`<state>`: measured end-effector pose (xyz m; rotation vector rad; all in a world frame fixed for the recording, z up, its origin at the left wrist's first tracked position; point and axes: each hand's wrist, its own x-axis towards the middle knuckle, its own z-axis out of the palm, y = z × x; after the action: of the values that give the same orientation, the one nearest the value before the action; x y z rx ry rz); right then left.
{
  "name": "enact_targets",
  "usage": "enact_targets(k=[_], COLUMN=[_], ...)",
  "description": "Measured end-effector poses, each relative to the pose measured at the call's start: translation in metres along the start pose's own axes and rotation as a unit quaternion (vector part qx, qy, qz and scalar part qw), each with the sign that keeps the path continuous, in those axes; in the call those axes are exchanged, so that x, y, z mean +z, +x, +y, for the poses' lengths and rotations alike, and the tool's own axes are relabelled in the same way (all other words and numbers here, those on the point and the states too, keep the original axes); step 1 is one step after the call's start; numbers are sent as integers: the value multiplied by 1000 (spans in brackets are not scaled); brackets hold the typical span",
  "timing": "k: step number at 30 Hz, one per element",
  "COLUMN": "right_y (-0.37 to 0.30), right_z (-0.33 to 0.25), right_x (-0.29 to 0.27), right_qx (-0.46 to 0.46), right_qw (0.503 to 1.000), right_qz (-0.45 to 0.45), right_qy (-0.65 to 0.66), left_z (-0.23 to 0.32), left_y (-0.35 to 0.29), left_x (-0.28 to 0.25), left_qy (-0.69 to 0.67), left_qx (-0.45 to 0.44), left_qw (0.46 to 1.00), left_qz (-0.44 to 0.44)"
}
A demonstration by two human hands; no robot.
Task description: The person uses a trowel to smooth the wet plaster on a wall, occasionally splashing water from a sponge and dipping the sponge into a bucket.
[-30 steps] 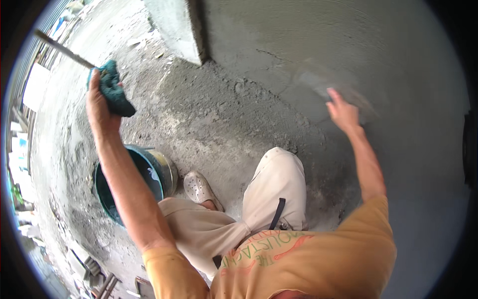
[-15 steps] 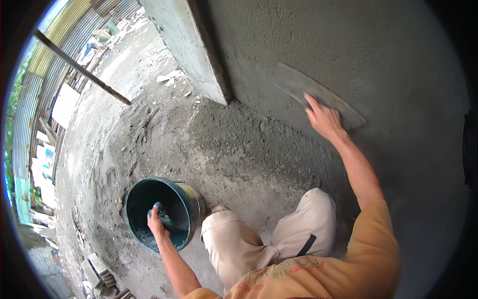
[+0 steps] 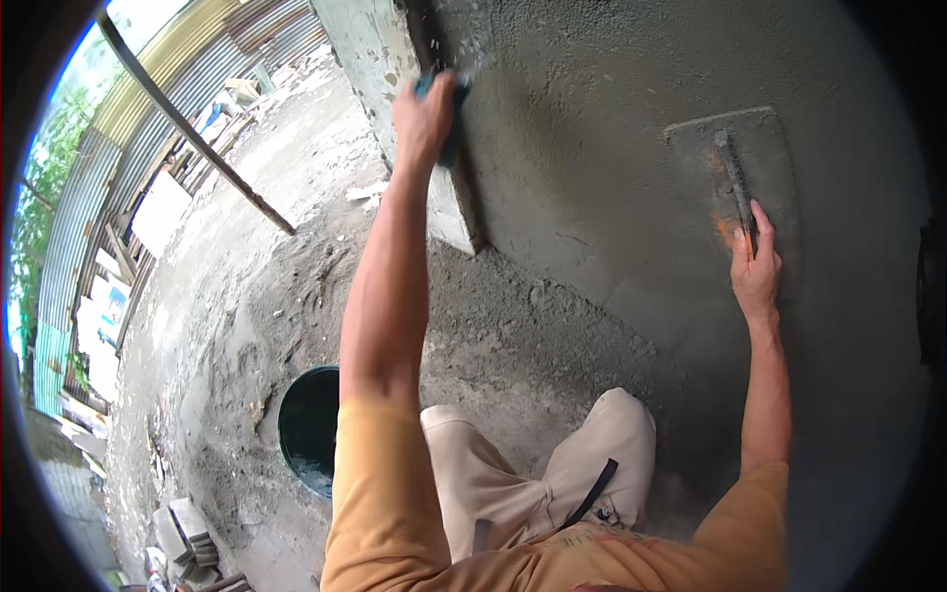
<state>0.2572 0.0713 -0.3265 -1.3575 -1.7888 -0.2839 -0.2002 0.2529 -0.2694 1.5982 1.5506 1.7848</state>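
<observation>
My left hand (image 3: 422, 123) is raised to the wall's projecting edge, closed around a wet, dark teal sponge-like thing (image 3: 451, 148). The grip hides much of its shape. Light specks like water drops show on the grey plastered wall (image 3: 592, 148) just beyond it. Over to the right, my right hand (image 3: 757, 266) is wrapped round the handle of a plastering trowel (image 3: 764, 158), whose broad grey blade lies against the wall. Beneath my left arm stands a dark bucket (image 3: 308, 434) with liquid inside; the arm hides its right side.
A pale concrete column edge (image 3: 449, 212) juts out from the wall at upper left. A slanting pole (image 3: 212, 153) stands beyond it. Rough mortar (image 3: 533, 316) lies along the wall's foot. Concrete blocks (image 3: 182, 538) are at lower left, before a corrugated metal fence (image 3: 79, 217).
My left hand has come out of the bucket and up to the wall edge with the teal thing. My right hand and the trowel have moved to the right, and the trowel has turned more upright.
</observation>
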Motion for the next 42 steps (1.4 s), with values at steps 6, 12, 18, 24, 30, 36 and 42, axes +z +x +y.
enact_targets(k=[6, 12, 18, 24, 30, 36, 42], right_y=[101, 236, 166, -69, -40, 190, 96], right_z=[-60, -217, -232, -132, -84, -206, -177], right_x=[54, 237, 383, 520, 373, 312, 423], right_qx=[93, -23, 2, 168, 114, 41, 113], right_qw=[908, 860, 880, 933, 932, 828, 868], right_qz=[215, 198, 293, 47, 30, 171, 112], right_qy=[347, 470, 374, 314, 342, 533, 470], left_z=[-87, -118, -149, -228, -218, -323, -477], left_y=[-173, -311, -404, -439, -405, -438, -549], left_x=[-193, -356, -417, -402, -371, -369, -399], left_qy=[-33, 16, 129, 304, 279, 294, 536], left_qx=[-267, -382, -454, -416, -472, -416, 69], left_qw=[963, 911, 873, 838, 805, 798, 612], left_qz=[-22, 153, 118, -180, -227, -321, -577])
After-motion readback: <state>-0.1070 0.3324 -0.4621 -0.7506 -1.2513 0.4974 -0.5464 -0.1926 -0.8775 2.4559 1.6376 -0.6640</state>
